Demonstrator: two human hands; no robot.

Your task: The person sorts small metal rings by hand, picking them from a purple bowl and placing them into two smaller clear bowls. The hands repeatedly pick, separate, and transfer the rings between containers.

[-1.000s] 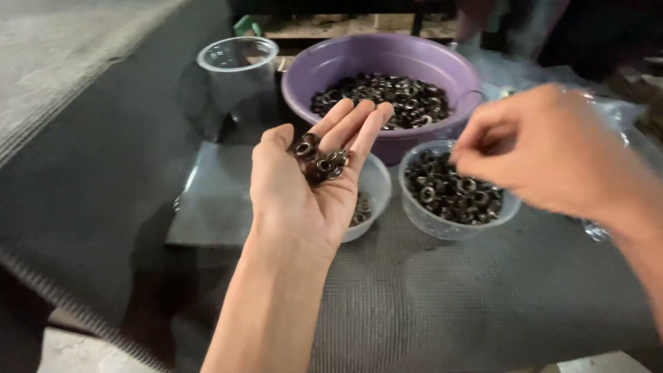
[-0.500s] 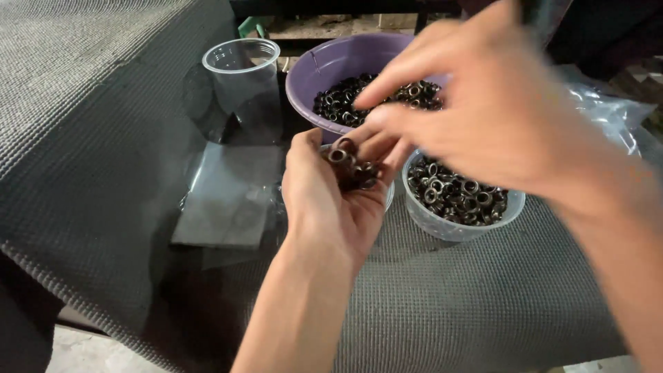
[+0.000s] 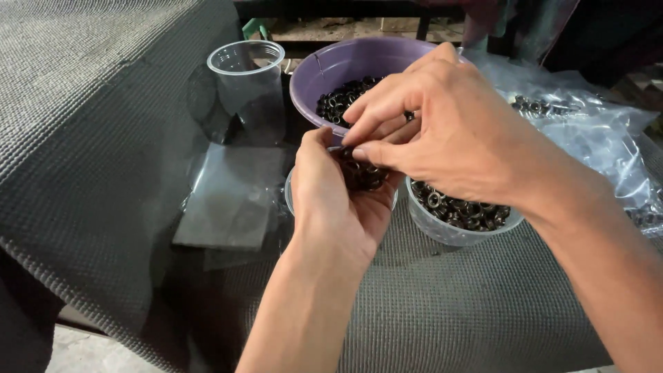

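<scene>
The small rings [image 3: 364,174] cupped in the left hand [image 3: 342,207] look like dark metal with a dull shine, as do those heaped in the purple bowl [image 3: 324,69], which is smooth, matt plastic. The near right cup [image 3: 449,231] and the tall far left cup [image 3: 247,90] are clear, glossy plastic. The far right bags [image 3: 594,138] are thin, crinkled, shiny film. The mat [image 3: 90,124] underneath is grey, matt and finely ribbed, rough-looking.
</scene>
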